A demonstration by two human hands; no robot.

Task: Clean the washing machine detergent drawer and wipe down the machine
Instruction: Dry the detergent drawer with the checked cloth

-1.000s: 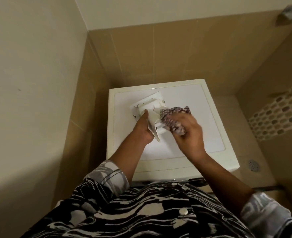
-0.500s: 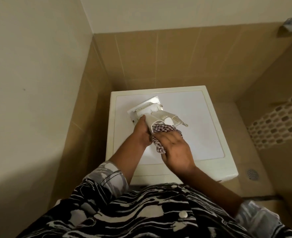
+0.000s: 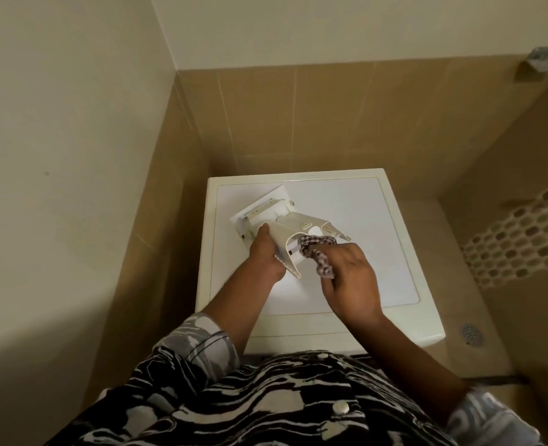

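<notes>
The white detergent drawer [image 3: 298,225] is out of the machine and held tilted above the washing machine top [image 3: 362,236]. My left hand [image 3: 266,255] grips the drawer's left side from below. My right hand [image 3: 351,278] is shut on a checked cloth [image 3: 319,249], which is bunched against the drawer's near open end. The drawer's white front panel [image 3: 263,209] points away to the far left. The machine's front is hidden under my body.
The washing machine stands in a corner, with a plain wall on the left and tan tiles [image 3: 298,123] behind. A floor drain [image 3: 471,333] lies to the right. A mosaic tile band [image 3: 523,233] runs along the right wall.
My right hand with the cloth went from the drawer's top right side down to its near end, then shifted slightly right. The drawer turned and tilted in my left hand.
</notes>
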